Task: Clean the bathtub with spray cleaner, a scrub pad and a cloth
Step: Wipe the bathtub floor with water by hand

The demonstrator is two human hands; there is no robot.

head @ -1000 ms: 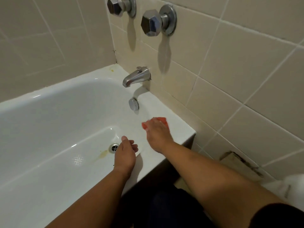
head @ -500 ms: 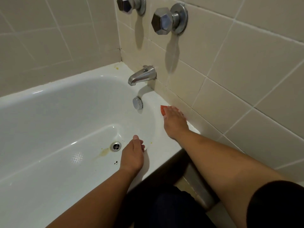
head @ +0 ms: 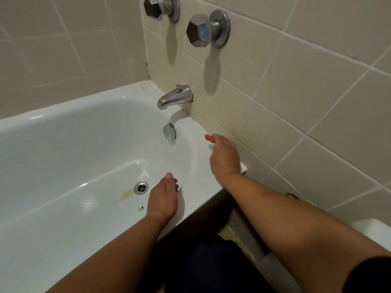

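- Left hand (head: 163, 197) is resting just right of the drain (head: 141, 188), fingers loosely curled, holding nothing.
- Right hand (head: 224, 159), blurred, is gripping the red scrub pad (head: 208, 138) over the bathtub (head: 201, 182) rim, beyond and right of the drain.
- Spout (head: 174, 97) is jutting out farther beyond the drain.

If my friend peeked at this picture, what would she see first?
Probably the right hand over a red scrub pad on the bathtub rim by the tiled wall. Then the yellowish stain beside the drain on the tub floor, and two big metal knobs above the spout.
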